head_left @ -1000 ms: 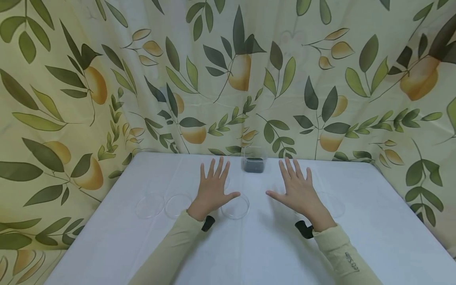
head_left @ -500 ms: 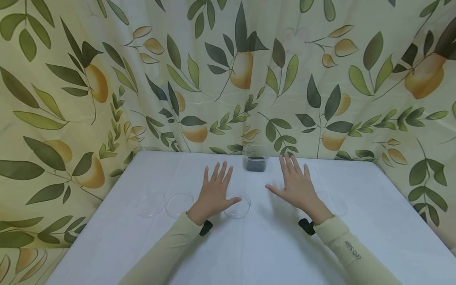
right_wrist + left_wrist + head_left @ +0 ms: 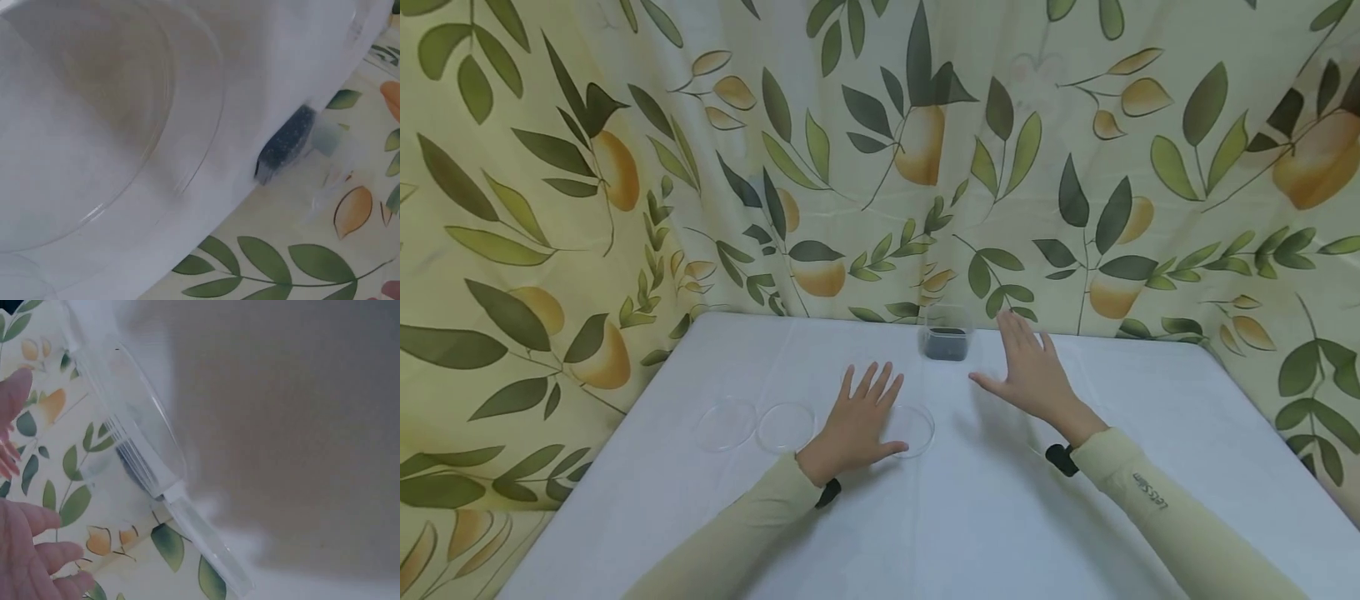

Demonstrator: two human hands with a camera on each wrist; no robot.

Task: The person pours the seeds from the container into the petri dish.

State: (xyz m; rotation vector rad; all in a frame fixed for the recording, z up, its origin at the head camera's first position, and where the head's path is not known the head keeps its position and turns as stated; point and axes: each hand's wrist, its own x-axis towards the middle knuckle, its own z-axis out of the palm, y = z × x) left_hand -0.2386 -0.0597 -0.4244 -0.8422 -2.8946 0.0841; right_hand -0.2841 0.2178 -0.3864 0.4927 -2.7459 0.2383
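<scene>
Spread fingers mark my left hand, held over the table beside a clear round dish and partly covering it in the head view. My right hand is raised on the right, thumb apart from its straight fingers. Neither hand holds anything. Two more clear round dishes, the outer and the inner, lie left of my left hand. A large clear dish fills much of the right wrist view. In the left wrist view, clear dish edges appear beyond my fingertips.
At the table's back edge stands a clear container with dark contents, between the two hands. A white cloth covers the table. Behind it hangs a curtain printed with leaves and fruit.
My left hand has come lower and nearer in the head view. The right hand has turned more sideways, its fingers closer together. The head view has shifted slightly.
</scene>
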